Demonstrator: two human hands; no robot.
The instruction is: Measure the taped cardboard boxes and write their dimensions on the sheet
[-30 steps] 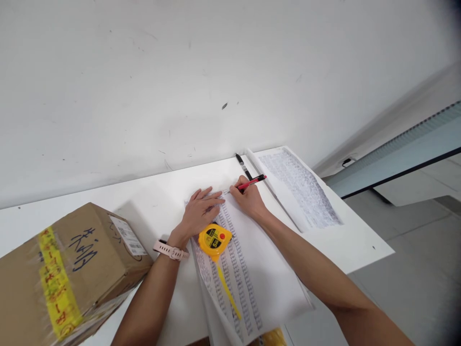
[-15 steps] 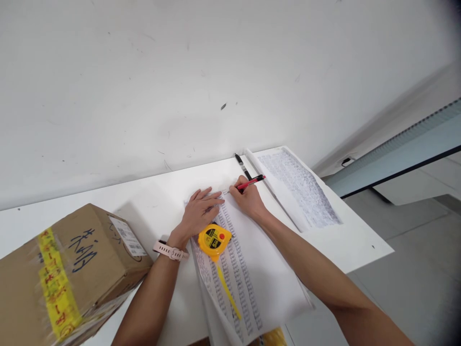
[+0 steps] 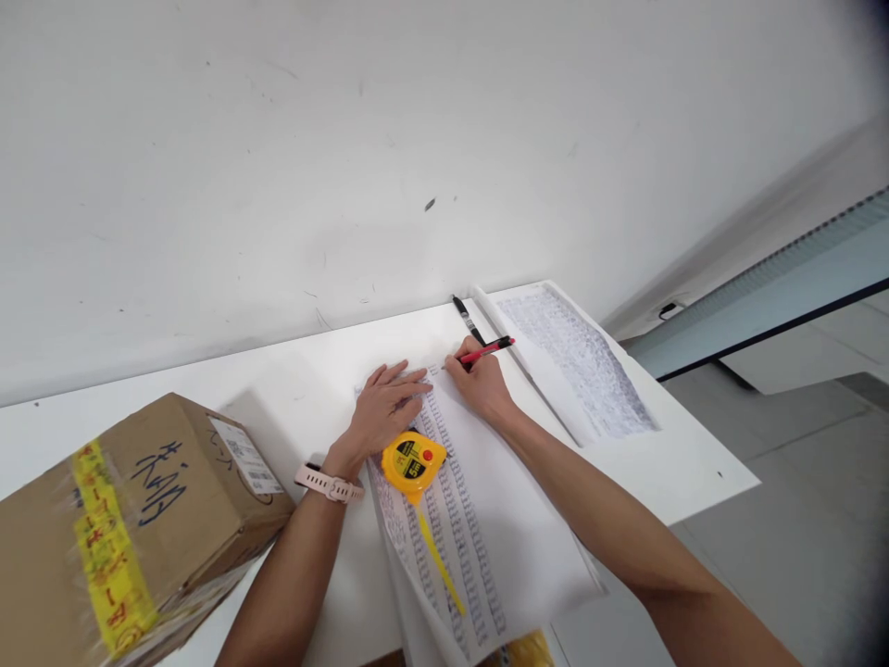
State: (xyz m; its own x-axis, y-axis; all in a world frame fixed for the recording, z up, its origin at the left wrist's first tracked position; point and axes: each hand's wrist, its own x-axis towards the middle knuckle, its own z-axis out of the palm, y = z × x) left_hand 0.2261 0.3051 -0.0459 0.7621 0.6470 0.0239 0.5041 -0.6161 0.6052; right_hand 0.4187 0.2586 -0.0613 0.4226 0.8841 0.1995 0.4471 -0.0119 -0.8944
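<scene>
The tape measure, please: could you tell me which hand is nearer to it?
Left. The left hand lies flat on the sheet just beyond the tape measure; the right hand, holding a red pen, is farther off, up and to its right.

Scuffed white wall (image 3: 417,139), white table (image 3: 292,371), grey floor (image 3: 798,482)

The white table (image 3: 292,380) carries a cardboard box (image 3: 131,519), printed sheets (image 3: 514,547), a black pen (image 3: 469,320).
</scene>
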